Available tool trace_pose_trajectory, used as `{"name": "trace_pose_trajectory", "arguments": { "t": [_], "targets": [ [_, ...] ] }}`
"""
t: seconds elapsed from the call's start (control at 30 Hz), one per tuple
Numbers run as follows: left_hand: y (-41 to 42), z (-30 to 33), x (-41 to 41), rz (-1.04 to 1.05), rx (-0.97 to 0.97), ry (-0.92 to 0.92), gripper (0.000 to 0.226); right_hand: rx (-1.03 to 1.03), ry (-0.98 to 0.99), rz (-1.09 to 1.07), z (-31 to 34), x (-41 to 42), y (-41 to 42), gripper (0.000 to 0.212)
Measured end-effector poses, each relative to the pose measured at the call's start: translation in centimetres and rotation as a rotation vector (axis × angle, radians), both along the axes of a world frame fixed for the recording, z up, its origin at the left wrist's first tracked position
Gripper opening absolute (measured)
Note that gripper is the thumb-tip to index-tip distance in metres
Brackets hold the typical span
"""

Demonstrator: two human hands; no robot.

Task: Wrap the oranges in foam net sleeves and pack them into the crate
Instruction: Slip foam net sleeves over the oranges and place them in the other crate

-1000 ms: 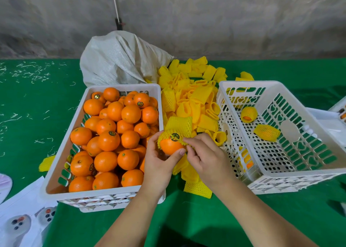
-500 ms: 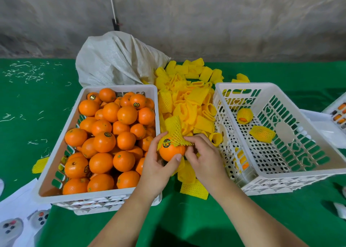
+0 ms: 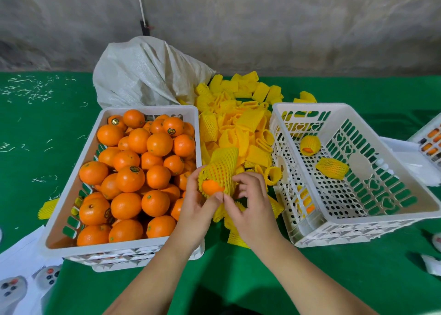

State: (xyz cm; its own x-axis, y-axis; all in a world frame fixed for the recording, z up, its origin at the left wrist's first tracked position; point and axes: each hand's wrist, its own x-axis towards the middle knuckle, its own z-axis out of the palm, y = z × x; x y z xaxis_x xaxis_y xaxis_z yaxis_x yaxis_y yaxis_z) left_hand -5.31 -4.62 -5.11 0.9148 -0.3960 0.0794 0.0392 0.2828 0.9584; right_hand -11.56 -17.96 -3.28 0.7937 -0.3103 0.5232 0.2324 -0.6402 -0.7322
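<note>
Between the two crates, my left hand [image 3: 198,209] grips an orange [image 3: 211,187] that is mostly covered by a yellow foam net sleeve [image 3: 220,169]; only its lower front shows. My right hand [image 3: 250,207] pinches the sleeve's lower edge beside the orange. A white crate [image 3: 71,195] at the left is full of bare oranges [image 3: 130,178]. The white crate [image 3: 381,221] at the right holds two wrapped oranges, one at the back [image 3: 309,145] and one further right [image 3: 332,168]. A pile of loose yellow sleeves [image 3: 241,121] lies between the crates.
A white woven sack [image 3: 145,76] lies behind the left crate against the grey wall. A stray sleeve [image 3: 46,208] lies left of that crate. Papers [image 3: 21,255] sit at the lower left. Another white crate [image 3: 429,138] peeks in at the right edge on the green cloth [image 3: 262,279].
The sleeve has been drawn further down over the orange, hiding its sticker and most of its skin. Both hands stayed between the crates, fingers now meeting at the sleeve's lower edge.
</note>
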Motion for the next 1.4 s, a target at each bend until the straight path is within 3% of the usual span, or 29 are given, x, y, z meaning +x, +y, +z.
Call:
{"name": "trace_pose_trajectory", "arguments": {
  "t": [0.17, 0.33, 0.43, 0.57, 0.67, 0.77, 0.83, 0.93, 1.0, 1.07, 1.17, 1.27, 1.33, 1.4],
  "targets": [
    [-0.6, 0.2, -0.4, 0.173, 0.062, -0.014, 0.060, -0.090, -0.081, -0.112, 0.8, 0.2, -0.8, 0.018],
    [-1.1, 0.2, -0.5, 0.255, 0.033, -0.112, 0.048, -0.141, -0.139, -0.096, 1.7, -0.3, 0.8, 0.017],
    [-0.9, 0.1, -0.4, 0.262, 0.055, -0.120, 0.047, -0.180, -0.135, -0.062, 1.3, -0.6, 0.8, 0.017],
    [-0.4, 0.1, -0.2, 0.207, 0.106, -0.135, 0.063, -0.064, 0.007, -0.048, 0.8, -0.3, 0.2, 0.021],
    [-0.3, 0.3, -0.4, 0.180, 0.164, -0.190, 0.073, -0.089, 0.059, -0.035, 0.4, -0.1, 0.2, 0.023],
    [-0.3, 0.6, -0.6, 0.157, 0.295, -0.249, 0.065, -0.161, 0.030, 0.023, 0.0, -0.2, -0.2, 0.018],
    [-0.2, 0.8, -0.7, 0.134, 0.338, -0.260, 0.059, -0.063, 0.109, 0.119, 0.1, -0.5, -0.1, 0.018],
    [-0.2, 0.8, -0.8, 0.151, 0.343, -0.294, 0.059, 0.461, 0.219, 0.077, 1.3, -0.6, 0.7, 0.027],
    [-0.3, 0.6, -1.1, 0.104, 0.378, -0.337, 0.068, 0.915, 0.363, 0.056, 1.9, 0.0, 1.0, 0.057],
    [-0.3, 0.4, -1.6, -0.003, 0.435, -0.433, 0.078, 1.224, 0.495, 0.167, 2.4, 0.5, 1.1, 0.093],
    [-0.6, 0.1, -1.8, -0.077, 0.567, -0.604, 0.092, 1.250, 0.443, 0.230, 2.6, 0.7, 0.6, 0.085],
    [-0.3, 0.2, -1.8, -0.174, 0.687, -0.713, 0.101, 1.161, 0.388, 0.088, 2.1, 0.6, -0.8, 0.085],
    [0.5, 0.5, -1.7, -0.179, 0.757, -0.707, 0.090, 1.098, 0.305, -0.086, 1.9, 0.5, -3.3, 0.092],
    [2.5, 0.3, 0.1, -0.036, 0.805, -0.696, 0.069, 0.948, 0.216, -0.240, 2.2, 0.2, -6.7, 0.089]
  ]
}}
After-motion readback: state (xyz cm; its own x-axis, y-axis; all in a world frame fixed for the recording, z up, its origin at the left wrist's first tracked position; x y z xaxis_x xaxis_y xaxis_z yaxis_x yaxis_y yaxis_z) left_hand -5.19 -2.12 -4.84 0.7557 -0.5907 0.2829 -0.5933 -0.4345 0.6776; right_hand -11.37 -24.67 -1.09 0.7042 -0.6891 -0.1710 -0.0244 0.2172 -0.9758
